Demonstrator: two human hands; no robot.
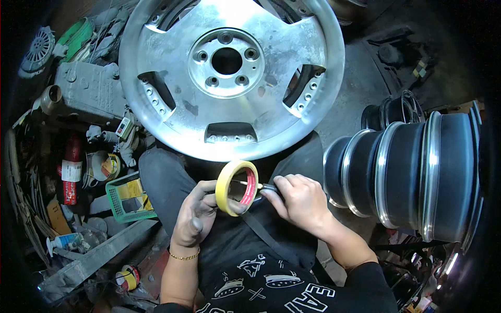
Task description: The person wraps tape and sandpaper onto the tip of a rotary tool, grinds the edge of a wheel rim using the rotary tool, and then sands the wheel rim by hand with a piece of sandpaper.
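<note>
My left hand [194, 211] grips a roll of yellow masking tape [223, 189], some fingers passing behind and through its ring. Red lettering lines the inside of the core. In my right hand [302, 201] is a slim dark-handled tool [268, 187]; its thin, pale tip points into the roll's opening, and its exact kind is not clear. Just beyond both hands, a large silver wheel rim [229, 112] stands face-up toward me, with bolt holes round its centre bore and cut-out windows near the edge.
Several dark wheel rims with bright lips [402, 172] are stacked at the right. To the left lie a green basket [119, 201], a red can [70, 190], a metal beam [99, 258] and another tape roll [127, 277]. A grey boxy part [88, 88] sits farther back.
</note>
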